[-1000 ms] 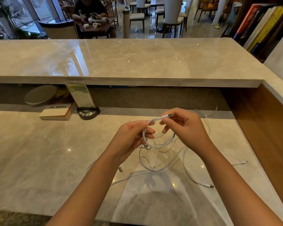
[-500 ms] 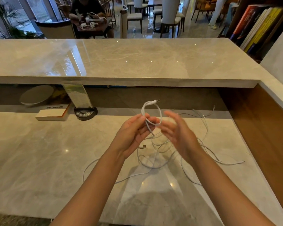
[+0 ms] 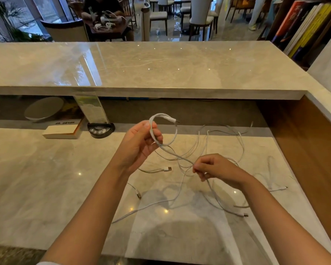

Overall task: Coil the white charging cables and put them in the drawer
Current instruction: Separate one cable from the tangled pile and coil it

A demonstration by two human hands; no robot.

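Observation:
My left hand (image 3: 139,144) holds up a small loop of white charging cable (image 3: 165,119), pinched between thumb and fingers, with the plug end sticking out to the right. The same cable runs down and right to my right hand (image 3: 214,168), which pinches it lower, just above the marble desk (image 3: 36,178). A tangle of several other white cables (image 3: 224,142) lies loose on the desk under and behind my hands, with plugs showing at the front and right. No drawer is in view.
A raised marble counter (image 3: 141,66) runs across the back. Under it stand a book (image 3: 62,130), a black round stand holding a leaflet (image 3: 100,129) and a pale disc (image 3: 44,109). A wooden side wall (image 3: 304,142) closes the right.
My left hand has lifted the small loop higher. My right hand let go near the loop, dropped down and to the right, and now pinches the cable farther along.

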